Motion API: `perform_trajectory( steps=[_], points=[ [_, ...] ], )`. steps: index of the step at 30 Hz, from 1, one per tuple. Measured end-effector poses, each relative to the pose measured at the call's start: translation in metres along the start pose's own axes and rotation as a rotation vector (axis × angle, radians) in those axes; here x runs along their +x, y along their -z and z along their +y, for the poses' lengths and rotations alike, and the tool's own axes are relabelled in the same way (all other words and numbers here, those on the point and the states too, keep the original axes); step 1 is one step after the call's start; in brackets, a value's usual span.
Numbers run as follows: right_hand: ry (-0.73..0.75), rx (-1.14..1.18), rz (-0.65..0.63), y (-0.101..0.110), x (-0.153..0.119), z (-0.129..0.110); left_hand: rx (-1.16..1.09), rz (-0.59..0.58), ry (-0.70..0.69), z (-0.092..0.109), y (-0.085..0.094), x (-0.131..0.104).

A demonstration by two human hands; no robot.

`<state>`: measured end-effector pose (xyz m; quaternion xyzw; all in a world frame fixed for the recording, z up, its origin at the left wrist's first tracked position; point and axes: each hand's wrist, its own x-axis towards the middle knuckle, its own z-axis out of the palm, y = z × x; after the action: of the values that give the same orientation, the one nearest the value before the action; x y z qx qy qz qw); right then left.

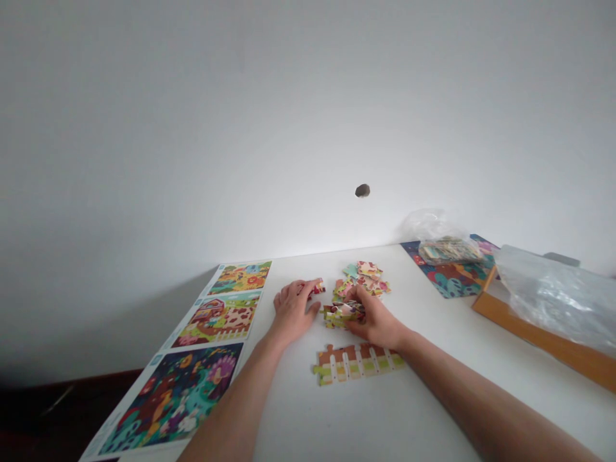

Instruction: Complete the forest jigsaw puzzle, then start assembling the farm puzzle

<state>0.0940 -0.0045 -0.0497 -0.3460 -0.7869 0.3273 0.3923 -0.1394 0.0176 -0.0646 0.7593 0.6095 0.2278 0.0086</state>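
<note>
My left hand (294, 311) rests low over the white table, thumb apart from the fingers. Its fingertips partly cover a dark red jigsaw piece (317, 289). My right hand (378, 317) has its thumb and fingers curled around a small stack of green and yellow puzzle pieces (334, 316); how many it holds is hidden. Just behind that hand is a loose heap of puzzle pieces (369, 269) in pink, green and brown spots. Nearer to me, a joined strip of pieces (353, 364) shows a white fence, its right end partly under my right forearm.
On the left lies a sheet with a lion picture (245, 277), a farm picture (219, 319) and a dark forest picture (180, 394). At the right are a dark printed sheet (450, 282), a bag of pieces (450, 249) and an orange-edged box (539, 337) with clear plastic (558, 301).
</note>
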Motion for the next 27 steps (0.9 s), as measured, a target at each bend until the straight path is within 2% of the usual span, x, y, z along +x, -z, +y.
perform_trajectory(
  steps=[6,13,19,23,27],
  points=[
    [0.049,-0.013,-0.080,0.000,0.000,-0.002,-0.017,0.009,0.070,-0.002,-0.002,0.003],
    [0.035,-0.066,-0.100,0.001,0.001,-0.006,-0.041,-0.073,-0.079,-0.001,-0.001,-0.001],
    [0.075,-0.073,-0.166,0.003,0.002,-0.012,-0.158,-0.058,-0.094,-0.002,0.000,0.003],
    [0.068,-0.083,-0.161,0.002,0.002,-0.011,-0.227,-0.097,-0.058,-0.004,0.000,0.004],
    [0.083,-0.050,-0.130,0.002,0.002,-0.008,-0.419,-0.135,-0.117,0.003,0.005,0.001]
  ],
)
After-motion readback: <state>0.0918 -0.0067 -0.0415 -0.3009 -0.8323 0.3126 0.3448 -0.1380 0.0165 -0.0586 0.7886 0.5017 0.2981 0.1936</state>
